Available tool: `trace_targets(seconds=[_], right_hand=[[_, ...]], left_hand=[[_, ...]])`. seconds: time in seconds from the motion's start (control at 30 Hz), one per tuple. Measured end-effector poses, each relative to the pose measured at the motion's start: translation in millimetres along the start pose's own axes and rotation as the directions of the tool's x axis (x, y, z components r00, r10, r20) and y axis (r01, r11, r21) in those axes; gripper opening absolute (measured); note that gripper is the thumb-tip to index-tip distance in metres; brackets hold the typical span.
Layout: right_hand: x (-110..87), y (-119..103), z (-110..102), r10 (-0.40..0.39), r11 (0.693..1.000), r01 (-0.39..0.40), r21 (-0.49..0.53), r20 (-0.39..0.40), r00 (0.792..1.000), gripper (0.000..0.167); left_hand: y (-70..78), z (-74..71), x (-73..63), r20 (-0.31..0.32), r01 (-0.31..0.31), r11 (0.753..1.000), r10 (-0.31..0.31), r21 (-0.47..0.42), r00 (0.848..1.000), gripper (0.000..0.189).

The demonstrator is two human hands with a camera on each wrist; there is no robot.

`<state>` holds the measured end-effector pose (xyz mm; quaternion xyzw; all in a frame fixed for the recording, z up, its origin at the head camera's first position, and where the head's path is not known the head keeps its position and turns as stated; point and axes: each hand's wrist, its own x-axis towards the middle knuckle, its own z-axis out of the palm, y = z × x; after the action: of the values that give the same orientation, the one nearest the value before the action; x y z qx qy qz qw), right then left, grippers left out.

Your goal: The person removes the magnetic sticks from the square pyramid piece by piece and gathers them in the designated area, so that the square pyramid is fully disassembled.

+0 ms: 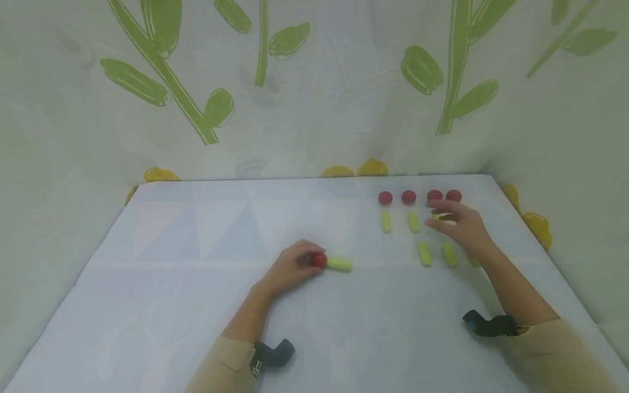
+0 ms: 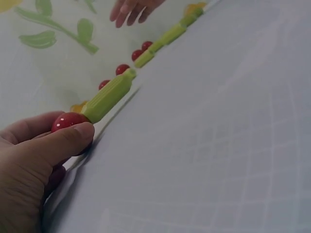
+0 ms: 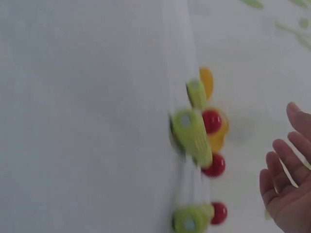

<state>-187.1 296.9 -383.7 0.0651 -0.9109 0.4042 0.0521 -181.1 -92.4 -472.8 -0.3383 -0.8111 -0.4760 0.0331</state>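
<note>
My left hand pinches a glossy red ball between thumb and fingers, low over the white table. A ribbed light-green rod extends right from the ball, its end against it; the left wrist view shows the same rod beyond the fingertips. Above the back right of the table, my right hand has its thumb and fingers apart. It is near a row of red balls and partly hides a green rod. In the right wrist view, this hand appears with loosely spread fingers and nothing held.
Several more green rods lie on the table, including one below the leftmost ball and another nearer the front. A white sheet with green leaf prints rises behind the table. Black straps with camera mounts sit on both wrists.
</note>
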Motion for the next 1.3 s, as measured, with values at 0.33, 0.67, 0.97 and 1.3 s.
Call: trace_targets(seconds=[0.33, 0.67, 0.97, 1.3], right_hand=[[-16.7, -33.8, 69.1, -0.220, 0.969, 0.184, 0.167, 0.226, 0.949, 0.038], [-27.8, -68.3, 139.6, -0.238, 0.971, 0.217, 0.100, 0.307, 0.921, 0.035], [-32.9, -71.6, 150.8, -0.246, 0.968, 0.248, 0.026, 0.260, 0.934, 0.026], [-32.7, -68.1, 154.3, -0.231, 0.973, 0.229, 0.044, 0.290, 0.929, 0.019]], left_hand=[[1.2, 0.6, -0.8, 0.011, -0.053, 0.998, 0.052, 0.017, 0.999, 0.041], [5.9, -1.6, -0.9, 0.034, -0.069, 0.997, 0.068, 0.030, 0.997, 0.040], [5.7, -2.1, 1.1, 0.061, -0.066, 0.998, 0.065, 0.023, 0.996, 0.039], [7.3, -3.7, -2.7, 0.085, -0.011, 1.000, 0.008, 0.024, 0.996, 0.036]])
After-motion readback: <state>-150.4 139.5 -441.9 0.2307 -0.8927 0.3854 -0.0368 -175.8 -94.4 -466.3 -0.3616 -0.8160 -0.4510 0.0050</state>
